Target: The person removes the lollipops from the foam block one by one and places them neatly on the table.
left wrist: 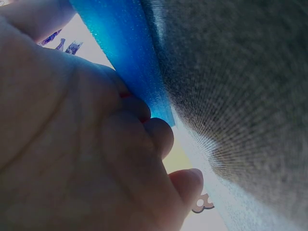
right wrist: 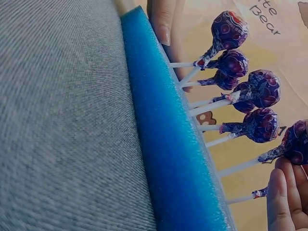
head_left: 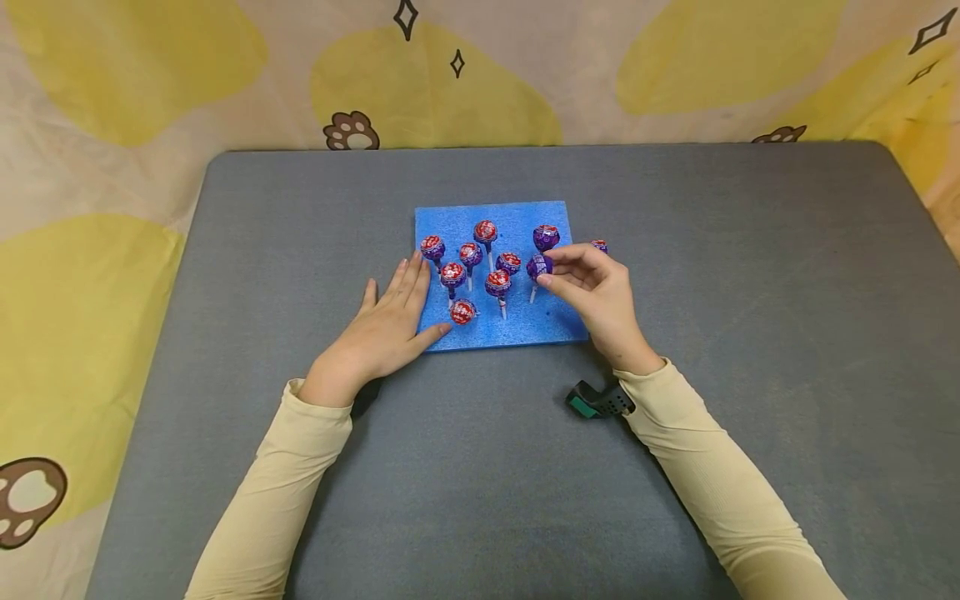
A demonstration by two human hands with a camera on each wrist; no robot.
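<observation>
Several lollipops in purple and red wrappers, one of them a lollipop (head_left: pixel 485 231) near the back, stand with their sticks in a blue foam board (head_left: pixel 525 329). My right hand (head_left: pixel 592 287) pinches the wrapped head of a purple lollipop (head_left: pixel 539 267) between thumb and fingers. In the right wrist view, the white stick of that lollipop (right wrist: pixel 294 144) runs down to the board's face. Flat, with fingers extended, my left hand (head_left: pixel 386 325) rests along the board's left edge. Its thumb lies over the front left corner, close to a low lollipop (head_left: pixel 462 312).
Another lollipop (head_left: pixel 598 246) shows past the board's right side, partly hidden behind the right hand. The grey table (head_left: pixel 480 467) extends all around the board. A patterned yellow and cream cloth (head_left: pixel 480 92) hangs behind it. Under the right wrist sits a black strap (head_left: pixel 600 400) with a green part.
</observation>
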